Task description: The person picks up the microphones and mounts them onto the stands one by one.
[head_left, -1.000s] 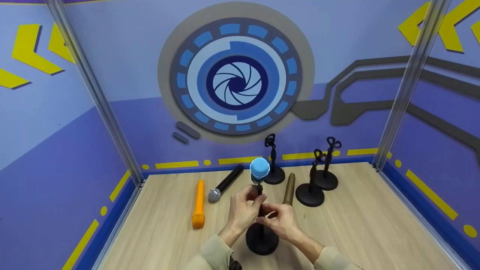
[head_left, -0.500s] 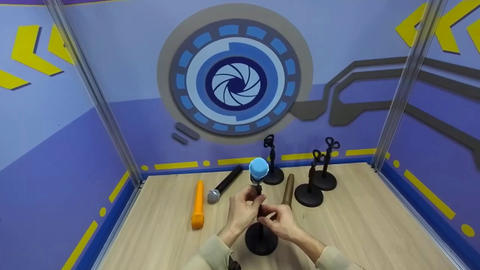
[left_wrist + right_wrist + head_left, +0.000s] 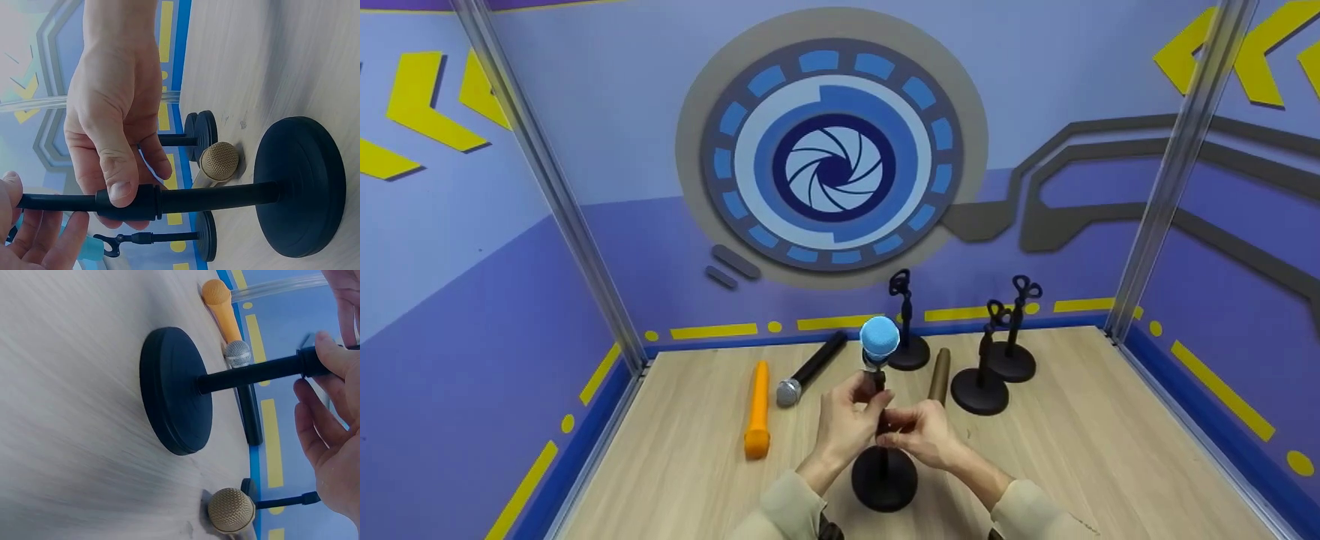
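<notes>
A black desktop microphone stand [image 3: 884, 480] stands upright near the front of the table. At its top sits a microphone with a light blue head [image 3: 880, 337]. My left hand [image 3: 844, 424] grips the thin upper pole just below the clip. Lower down, my right hand [image 3: 926, 435] pinches the thick collar [image 3: 147, 202] between thumb and fingers. Below that collar the lower pole [image 3: 253, 378] runs bare to the round base [image 3: 177, 391]. The blue microphone's handle is mostly hidden in the head view.
Left of the hands lie an orange microphone [image 3: 757, 412] and a black one with a silver head [image 3: 810, 369]. A brown-gold microphone [image 3: 940, 375] lies behind my right hand. Further black stands [image 3: 911, 352] [image 3: 980, 390] [image 3: 1012, 361] are at the back and right, before the patterned wall.
My right hand has turned slightly on the collar, its knuckles rising a little over the brown-gold microphone's end. The left hand and the stand keep their place.
</notes>
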Action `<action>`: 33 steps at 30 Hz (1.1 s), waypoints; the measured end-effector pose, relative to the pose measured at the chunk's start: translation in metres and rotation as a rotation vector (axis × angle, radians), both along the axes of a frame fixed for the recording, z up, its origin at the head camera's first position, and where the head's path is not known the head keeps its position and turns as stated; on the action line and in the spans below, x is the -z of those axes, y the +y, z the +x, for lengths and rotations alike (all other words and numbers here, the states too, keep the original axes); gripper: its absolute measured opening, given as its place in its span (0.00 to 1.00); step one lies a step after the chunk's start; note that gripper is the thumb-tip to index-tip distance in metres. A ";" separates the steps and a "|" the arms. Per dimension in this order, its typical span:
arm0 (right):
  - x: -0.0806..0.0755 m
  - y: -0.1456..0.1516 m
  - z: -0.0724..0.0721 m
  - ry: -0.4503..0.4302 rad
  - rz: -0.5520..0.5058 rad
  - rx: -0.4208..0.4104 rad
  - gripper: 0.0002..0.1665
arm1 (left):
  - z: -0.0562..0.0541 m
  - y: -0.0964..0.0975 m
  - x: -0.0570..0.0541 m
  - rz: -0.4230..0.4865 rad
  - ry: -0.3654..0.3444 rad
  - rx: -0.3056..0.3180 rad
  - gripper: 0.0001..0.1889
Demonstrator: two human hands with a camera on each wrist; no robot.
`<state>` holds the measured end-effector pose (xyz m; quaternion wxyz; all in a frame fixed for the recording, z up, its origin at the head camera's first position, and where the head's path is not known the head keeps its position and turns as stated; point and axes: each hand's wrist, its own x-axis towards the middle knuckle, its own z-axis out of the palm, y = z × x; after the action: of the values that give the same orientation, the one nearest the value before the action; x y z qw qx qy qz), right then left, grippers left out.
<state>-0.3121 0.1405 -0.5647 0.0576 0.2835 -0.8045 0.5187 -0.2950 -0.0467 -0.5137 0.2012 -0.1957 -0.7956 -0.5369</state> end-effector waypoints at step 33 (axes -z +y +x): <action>0.007 0.014 0.009 0.279 0.231 0.042 0.09 | 0.006 -0.017 0.037 -0.272 0.176 -0.039 0.07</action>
<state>-0.3030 0.1544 -0.5721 0.1464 0.3407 -0.8485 0.3774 -0.2887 -0.0634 -0.5511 0.2519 -0.2521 -0.8440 -0.4009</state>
